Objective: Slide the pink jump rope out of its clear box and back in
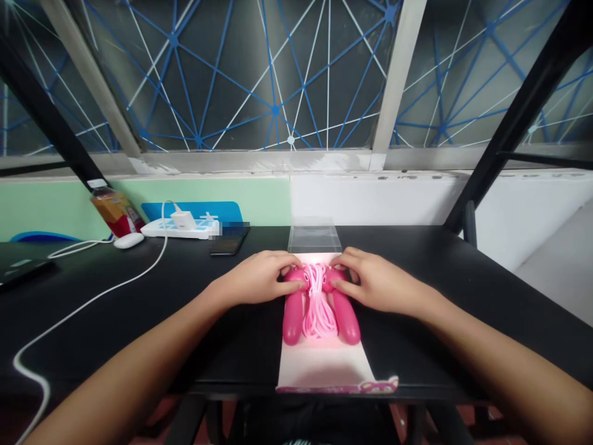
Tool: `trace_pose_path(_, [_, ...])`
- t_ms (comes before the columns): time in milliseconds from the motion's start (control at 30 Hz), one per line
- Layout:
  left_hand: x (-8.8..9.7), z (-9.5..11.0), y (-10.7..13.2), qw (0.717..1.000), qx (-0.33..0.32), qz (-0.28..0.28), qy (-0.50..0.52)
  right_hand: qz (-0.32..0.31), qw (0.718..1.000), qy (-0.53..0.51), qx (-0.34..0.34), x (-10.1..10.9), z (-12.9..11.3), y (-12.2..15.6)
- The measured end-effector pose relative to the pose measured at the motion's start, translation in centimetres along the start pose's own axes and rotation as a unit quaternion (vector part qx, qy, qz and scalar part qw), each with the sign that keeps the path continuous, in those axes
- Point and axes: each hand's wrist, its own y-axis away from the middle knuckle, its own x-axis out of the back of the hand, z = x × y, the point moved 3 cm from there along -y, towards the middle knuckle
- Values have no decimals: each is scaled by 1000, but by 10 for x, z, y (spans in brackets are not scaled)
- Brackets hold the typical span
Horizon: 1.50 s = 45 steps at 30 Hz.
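A pink jump rope lies on a pale pink sheet of card, its cord bundled between two darker pink handles. My left hand grips the upper end of the left handle, thumb on its near side and fingers at the top. On the other side, my right hand holds the upper end of the right handle in much the same way. Beyond the hands a clear plastic piece extends from the far end of the card. A printed edge shows at the card's near end.
On the black table at the left are a power strip with a charger, a dark phone, a white mouse and a drink bottle. A white cable runs toward me. Black frame posts slant at both sides.
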Motion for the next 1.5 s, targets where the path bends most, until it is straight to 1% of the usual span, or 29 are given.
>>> trace_pose_path(100, [-2, -7, 0, 1000, 12, -9, 13, -15, 1000, -15, 6, -4, -1, -2])
trace_pose_path(267, [-1, -14, 4, 999, 25, -13, 43, -3, 999, -31, 11, -6, 2, -6])
trace_pose_path(433, [6, -14, 12, 998, 46, -26, 37, -43, 997, -71, -2, -4, -2, -9])
trace_pose_path(633, [20, -20, 20, 997, 54, -41, 38, -39, 999, -10, -10, 0, -15, -16])
trace_pose_path(767, [20, -25, 24, 997, 52, -49, 39, -39, 999, -4, -23, -1, -18, -19])
trace_pose_path(900, [20, -26, 24, 996, 61, -39, 44, -37, 999, 4, -25, -1, -17, -19])
trace_pose_path(1033, [22, -25, 21, 997, 58, -30, 38, -30, 999, 34, -24, 2, -17, -20])
trace_pose_path(1133, [24, -25, 20, 997, 56, -32, 36, -20, 998, 61, -23, 3, -22, -21])
trace_pose_path(1300, [26, -27, 26, 997, 61, -47, 24, -5, 995, 100, -24, -4, -31, -21])
trace_pose_path(1500, [28, -26, 30, 996, 55, -58, 32, 4, 991, 134, -17, -12, -35, -20])
